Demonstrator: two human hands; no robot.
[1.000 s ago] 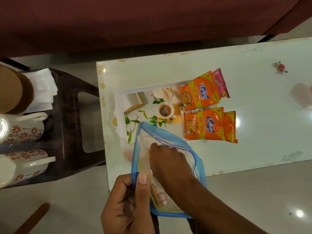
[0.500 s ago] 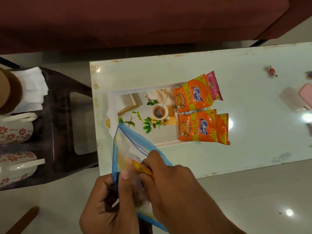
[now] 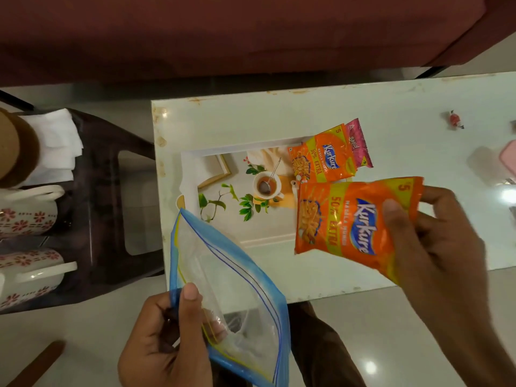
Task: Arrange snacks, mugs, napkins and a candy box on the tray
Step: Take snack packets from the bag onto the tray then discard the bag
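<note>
Snack packet (image 3: 349, 227) now out of zip bag (image 3: 231, 277), pinched by right hand (image 3: 435, 247); left hand (image 3: 156, 344) grips bag.

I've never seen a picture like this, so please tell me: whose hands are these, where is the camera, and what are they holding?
No machine here: a person wears a camera on the head, looking down at their own hands. The left hand holds a clear zip bag. The right hand holds an orange snack packet above the tray on the white table. Another orange packet, atop a pink packet, lies on the tray. Flowered mugs and napkins sit on a dark stool at the left.
</note>
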